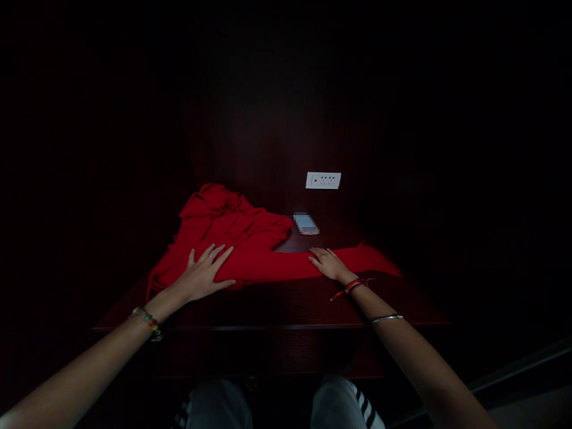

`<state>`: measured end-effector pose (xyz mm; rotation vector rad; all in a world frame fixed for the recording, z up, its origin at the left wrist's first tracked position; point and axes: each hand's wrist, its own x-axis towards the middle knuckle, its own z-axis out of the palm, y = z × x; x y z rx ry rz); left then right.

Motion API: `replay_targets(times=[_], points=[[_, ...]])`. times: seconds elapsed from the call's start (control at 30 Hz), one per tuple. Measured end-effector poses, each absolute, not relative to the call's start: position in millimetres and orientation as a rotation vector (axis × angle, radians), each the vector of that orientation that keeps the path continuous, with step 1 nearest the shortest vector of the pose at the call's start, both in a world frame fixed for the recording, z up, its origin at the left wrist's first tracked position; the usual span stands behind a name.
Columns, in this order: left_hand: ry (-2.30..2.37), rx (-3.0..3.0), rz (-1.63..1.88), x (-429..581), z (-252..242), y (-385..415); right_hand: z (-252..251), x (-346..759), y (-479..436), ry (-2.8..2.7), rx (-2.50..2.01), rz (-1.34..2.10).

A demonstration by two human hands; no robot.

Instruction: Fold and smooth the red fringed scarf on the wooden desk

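Note:
A red scarf (263,265) with fringed ends lies across a dark wooden desk. Its left part is heaped in loose folds, while a flat strip runs to the right and ends in fringe. My left hand (203,280) rests on the scarf near the heap, fingers spread and a ring on one of them. On the flat strip toward the right, my right hand (328,263) lies palm down with its fingers stretched out. Neither hand grips the cloth. Parts of the scarf under both palms are hidden.
Behind the strip lies a phone (306,223), its screen blurred out. A white wall socket (323,180) is set in the dark back panel. The desk's front edge (272,327) runs above my knees. Deep shadow covers both sides.

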<state>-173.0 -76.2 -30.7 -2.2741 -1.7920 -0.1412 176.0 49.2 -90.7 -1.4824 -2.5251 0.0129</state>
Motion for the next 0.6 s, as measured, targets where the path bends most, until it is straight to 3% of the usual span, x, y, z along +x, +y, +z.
replay_targets(times=[0.4, 0.6], points=[[-1.762, -2.104, -0.039, -207, -2, -81, -90, 178, 49, -2.522, -1.468, 0.011], [-1.849, -1.884, -0.235, -244, 24, -94, -91, 178, 49, -2.521, -1.477, 0.007]])
